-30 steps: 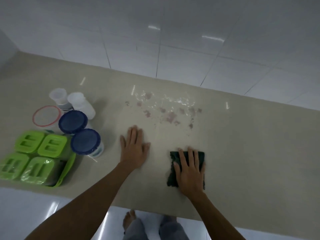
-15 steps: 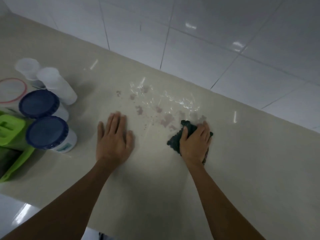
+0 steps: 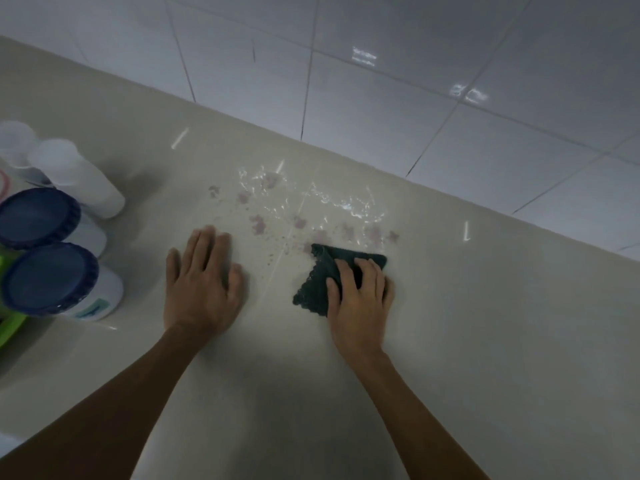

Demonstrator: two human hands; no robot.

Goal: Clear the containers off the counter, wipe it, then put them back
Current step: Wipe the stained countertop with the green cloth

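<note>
Right hand (image 3: 360, 296) is pressed down on the dark cloth (image 3: 320, 282), fingers curled over its near half, pinning it flat to the beige counter (image 3: 485, 341). The cloth's far corner sits right at the edge of the spill (image 3: 304, 213), a scatter of pinkish spots and shiny wet streaks just beyond the cloth toward the tiled wall (image 3: 381, 98). Left hand (image 3: 201, 285) lies on the counter to the left of the cloth, palm down, fingers together and stretched out, holding nothing, apart from the cloth with bare counter between them. Further left of the cloth, at the counter's end, the containers are bunched together: two white tubs with dark blue lids, the nearer tub (image 3: 52, 278) touching the farther tub (image 3: 38, 218), and behind them two white bottles (image 3: 72, 174) leaning close against each other. A sliver of a green tray (image 3: 8, 327) peeks out at the frame's left edge, under the nearer tub.
</note>
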